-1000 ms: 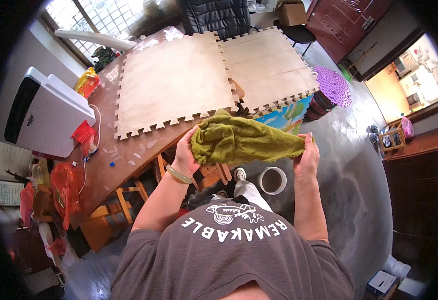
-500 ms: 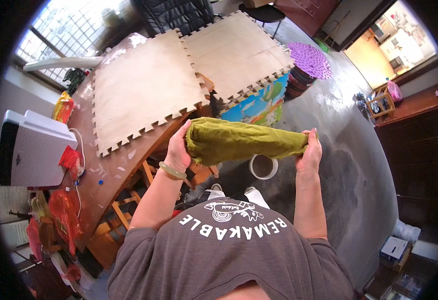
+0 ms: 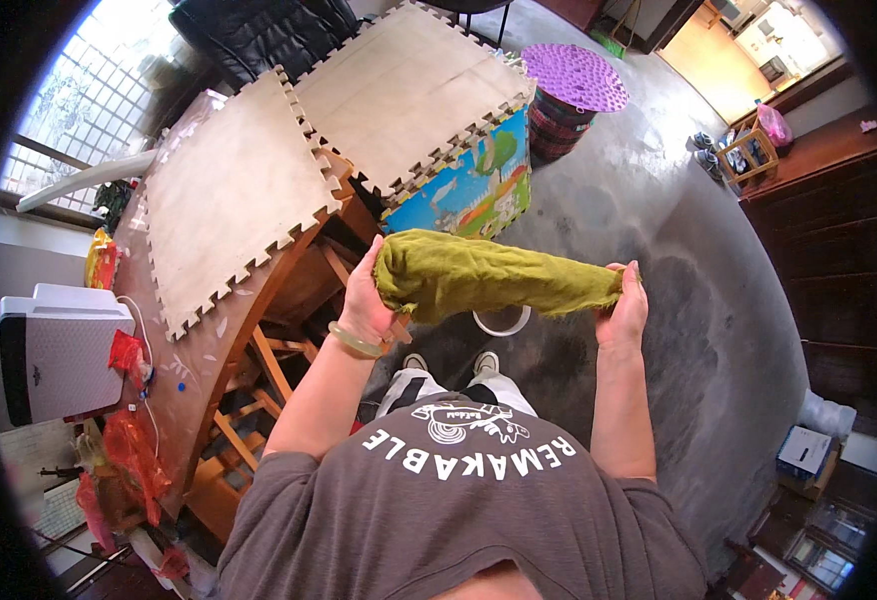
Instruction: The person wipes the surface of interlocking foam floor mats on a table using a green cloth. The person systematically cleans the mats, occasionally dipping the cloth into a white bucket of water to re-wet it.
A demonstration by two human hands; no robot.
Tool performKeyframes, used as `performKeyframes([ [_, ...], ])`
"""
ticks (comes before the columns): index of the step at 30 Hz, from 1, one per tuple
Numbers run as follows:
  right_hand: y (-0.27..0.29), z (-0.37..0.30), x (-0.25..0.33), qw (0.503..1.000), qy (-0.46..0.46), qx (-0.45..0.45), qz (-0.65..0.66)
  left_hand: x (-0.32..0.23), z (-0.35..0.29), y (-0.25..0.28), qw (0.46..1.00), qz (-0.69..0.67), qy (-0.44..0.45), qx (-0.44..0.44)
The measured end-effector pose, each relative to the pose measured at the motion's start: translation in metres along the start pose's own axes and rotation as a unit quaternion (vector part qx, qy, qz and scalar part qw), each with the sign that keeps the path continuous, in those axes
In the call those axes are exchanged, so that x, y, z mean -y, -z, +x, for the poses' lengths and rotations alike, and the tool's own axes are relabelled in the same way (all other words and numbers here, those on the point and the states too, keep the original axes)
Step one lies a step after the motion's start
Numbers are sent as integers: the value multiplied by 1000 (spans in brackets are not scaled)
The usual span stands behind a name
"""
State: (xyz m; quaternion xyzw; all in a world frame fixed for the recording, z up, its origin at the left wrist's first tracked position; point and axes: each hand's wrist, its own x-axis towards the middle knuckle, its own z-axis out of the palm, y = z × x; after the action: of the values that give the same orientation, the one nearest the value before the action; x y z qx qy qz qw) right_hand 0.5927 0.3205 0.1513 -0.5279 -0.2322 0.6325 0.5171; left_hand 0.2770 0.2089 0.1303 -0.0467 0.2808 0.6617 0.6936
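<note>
Spanning the gap between the left grip (image 3: 363, 300) and the right grip (image 3: 627, 308), one olive-green cloth (image 3: 494, 275) hangs in the air. Its left end is broad and bunched, with a ragged, fraying edge; soft creases run along its middle, and it narrows and dips slightly towards the right. The left grip is closed on the broad end, the right grip on the narrow one.

Far left of the left grip stands one black-and-white appliance (image 3: 69, 350); nearer, one small blue cap (image 3: 182, 387) lies on the brown bench (image 3: 199, 360). Above the left grip, two cream mats (image 3: 234, 190) with jigsaw edges sit side by side. One pale bangle (image 3: 354, 341) circles the wrist below that grip. Between the grips, lower than the cloth, show two shoes (image 3: 416, 362), then the white rim of one round container (image 3: 521, 322). Above the right grip, leftward, is one purple disc (image 3: 574, 78); above it, rightward, one wooden frame (image 3: 749, 160).
</note>
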Motion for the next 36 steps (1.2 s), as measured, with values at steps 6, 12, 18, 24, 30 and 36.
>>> performKeyframes([
  [6, 38, 18, 9, 1000, -7, 17, 2, 40, 2, -26, 1000, 5, 4, 4],
  [12, 64, 31, 16, 1000, -25, 15, 1, 69, 13, -14, 995, 79, 4, -60],
  [18, 86, 44, 18, 999, -28, 22, -2, 91, 20, -5, 996, 78, 0, -47],
  [24, 98, 43, 20, 998, -26, 45, -41, 107, 27, -4, 996, 70, 10, -57],
  [30, 94, 40, 17, 985, -3, 123, -124, 120, 22, -15, 995, 80, -13, -62],
  [36, 73, 31, 10, 968, -7, 206, -146, 116, 2, -43, 995, 48, -72, -55],
])
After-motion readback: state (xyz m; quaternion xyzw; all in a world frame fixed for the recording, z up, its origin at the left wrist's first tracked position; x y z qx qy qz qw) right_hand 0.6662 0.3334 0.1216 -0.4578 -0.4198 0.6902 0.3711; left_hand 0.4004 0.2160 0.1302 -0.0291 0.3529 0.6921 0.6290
